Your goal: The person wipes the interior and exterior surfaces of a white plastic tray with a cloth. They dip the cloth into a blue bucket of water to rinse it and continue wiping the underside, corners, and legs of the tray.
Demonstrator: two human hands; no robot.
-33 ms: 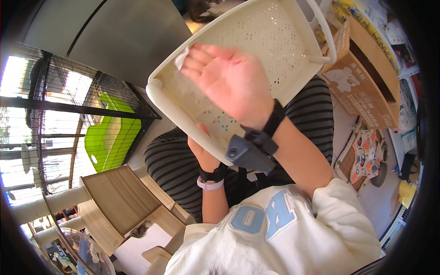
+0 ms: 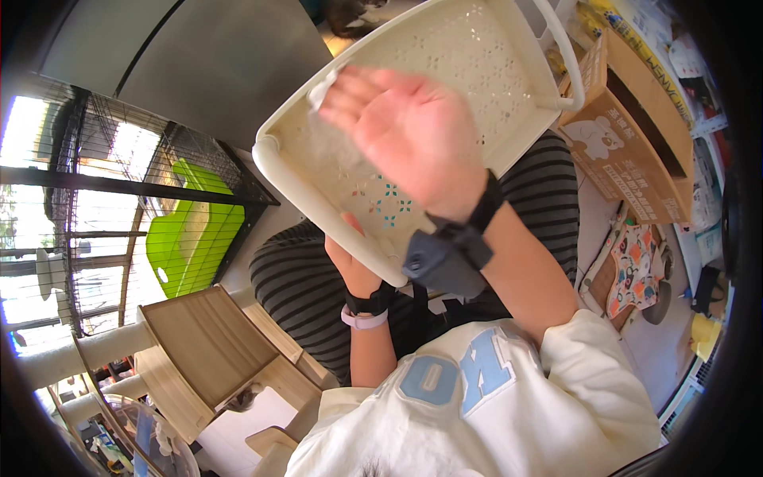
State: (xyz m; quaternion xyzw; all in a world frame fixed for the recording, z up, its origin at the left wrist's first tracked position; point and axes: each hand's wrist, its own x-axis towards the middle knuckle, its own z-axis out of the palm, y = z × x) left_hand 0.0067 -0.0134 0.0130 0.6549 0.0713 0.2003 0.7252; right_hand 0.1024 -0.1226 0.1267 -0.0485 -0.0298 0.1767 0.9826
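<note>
A cream plastic basket (image 2: 493,71) with flower-shaped holes in its floor lies tilted across my lap, with a handle bar at its far right end. My left hand (image 2: 350,258) grips its near left rim, thumb over the edge and fingers hidden beneath. Palm turned up, my right hand (image 2: 409,131) reaches inside, its fingertips at the far left wall. A crumpled white wipe (image 2: 319,91) shows behind those fingertips, against the wall. The right hand is slightly blurred. A dark device (image 2: 445,262) is strapped to my right wrist.
On the right stands an open cardboard box (image 2: 628,151), with patterned fabric (image 2: 636,270) below it. A black wire cage (image 2: 95,191) holding a green tray (image 2: 191,246) is at left. Wooden cat furniture (image 2: 207,342) sits at lower left. A cat (image 2: 350,20) is beyond the basket.
My right hand has shifted slightly up and to the right along the basket's far wall, with the wipe. My left hand and the basket stay in place.
</note>
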